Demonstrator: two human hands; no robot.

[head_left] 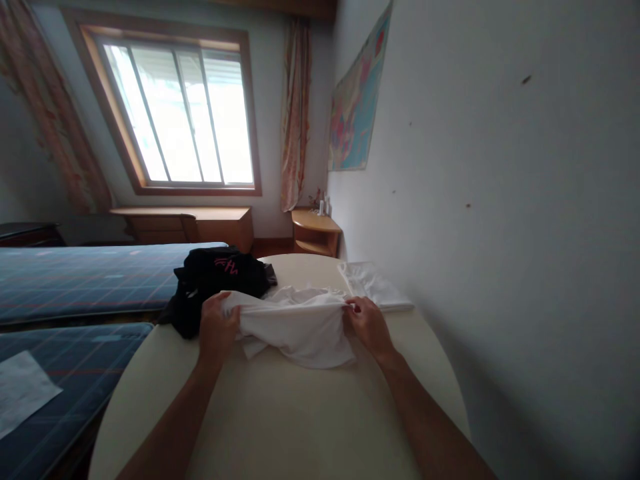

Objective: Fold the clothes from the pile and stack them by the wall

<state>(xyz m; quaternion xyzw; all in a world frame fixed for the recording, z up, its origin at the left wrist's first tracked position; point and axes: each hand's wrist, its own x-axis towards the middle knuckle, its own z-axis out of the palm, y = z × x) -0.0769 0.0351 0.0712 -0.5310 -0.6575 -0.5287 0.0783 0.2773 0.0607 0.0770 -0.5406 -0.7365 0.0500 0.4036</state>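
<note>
A piece of white cloth (300, 327), probably a garment though its exact kind does not show, is stretched between my two hands above the table. My left hand (219, 327) grips its left end, fingers and thumb closed on the fabric. On the other side, my right hand (367, 323) pinches the right end. The upper edge runs nearly straight from hand to hand, while the lower part hangs in loose folds. Just beyond my left hand lies a heap of black clothing (220, 277) with pink lettering. A clear plastic bag (375, 283) lies flat beyond my right hand.
The cream round table (300, 420) stands close to the white wall (500, 267) on the right. To the left are two blue plaid mattresses (100, 273), the nearer with a white sheet (27, 387) on it. A wooden desk (200, 213) and corner shelf (315, 220) stand beyond.
</note>
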